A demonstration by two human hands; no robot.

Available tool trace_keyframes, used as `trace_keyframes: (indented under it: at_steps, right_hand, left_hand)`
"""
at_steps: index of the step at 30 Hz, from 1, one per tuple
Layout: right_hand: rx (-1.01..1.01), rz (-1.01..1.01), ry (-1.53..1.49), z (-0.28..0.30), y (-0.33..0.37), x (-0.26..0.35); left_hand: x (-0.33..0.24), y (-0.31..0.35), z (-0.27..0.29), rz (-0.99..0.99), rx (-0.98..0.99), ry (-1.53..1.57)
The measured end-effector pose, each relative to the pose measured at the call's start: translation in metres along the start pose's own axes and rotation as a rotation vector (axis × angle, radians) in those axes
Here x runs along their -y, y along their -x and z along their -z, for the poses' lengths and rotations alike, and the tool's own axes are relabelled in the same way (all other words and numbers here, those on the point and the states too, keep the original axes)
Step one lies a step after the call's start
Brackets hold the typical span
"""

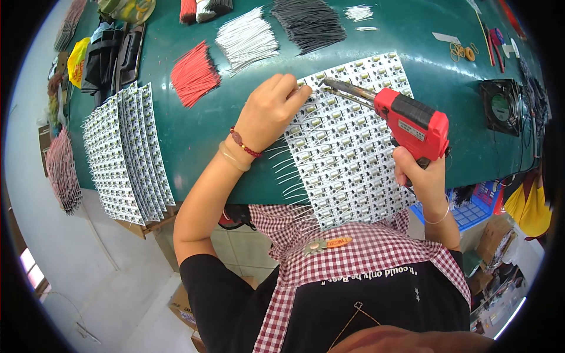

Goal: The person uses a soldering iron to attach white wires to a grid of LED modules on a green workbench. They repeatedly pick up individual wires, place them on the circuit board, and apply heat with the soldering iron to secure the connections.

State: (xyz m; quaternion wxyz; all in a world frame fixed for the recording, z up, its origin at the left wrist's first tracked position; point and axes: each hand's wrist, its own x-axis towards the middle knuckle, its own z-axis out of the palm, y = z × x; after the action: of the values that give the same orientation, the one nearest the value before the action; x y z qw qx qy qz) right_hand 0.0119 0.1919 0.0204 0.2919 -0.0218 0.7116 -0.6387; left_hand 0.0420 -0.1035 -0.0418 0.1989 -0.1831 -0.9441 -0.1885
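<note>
A white panel of small circuit boards (359, 159) lies on the green table in front of me, its near edge against my checked apron. White wires (288, 170) stick out along its left side. My left hand (273, 106) is closed in a pinch over the panel's far left corner; whatever its fingertips hold is hidden. In my right hand (422, 176) is a red and black soldering gun (415, 123), gripped by its handle. The gun's tip points left and hovers at the far row of boards, close to my left fingertips. Contact with the panel cannot be made out.
Beyond the panel lie piles of red wires (195, 75), white wires (247, 40) and black wires (308, 25). Several wired panels (112, 159) lean at the left table edge. To the right are a black fan (501, 107), rubber bands (457, 52) and a blue basket (479, 203) below.
</note>
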Motion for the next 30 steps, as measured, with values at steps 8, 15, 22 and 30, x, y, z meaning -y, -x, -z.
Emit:
trace_keyframes:
  at_steps: [8, 15, 22, 30]
  right_hand:
    - [-0.016, -0.016, 0.053, -0.0010, 0.0011, -0.0025]
    - [0.007, -0.041, 0.076, -0.0022, 0.0013, -0.0036]
    - [-0.078, -0.006, 0.083, -0.0053, 0.0077, 0.0013]
    - [-0.041, -0.019, 0.064, -0.0018, 0.0068, 0.0050]
  left_hand:
    - [-0.0016, -0.0006, -0.0003, 0.011, 0.010, -0.001]
    - [-0.0019, -0.0014, -0.0006, 0.012, 0.004, 0.001]
    - [-0.0026, -0.0016, 0.0003, 0.017, 0.015, 0.011]
    - [-0.0035, -0.0030, 0.0023, 0.003, 0.004, -0.002]
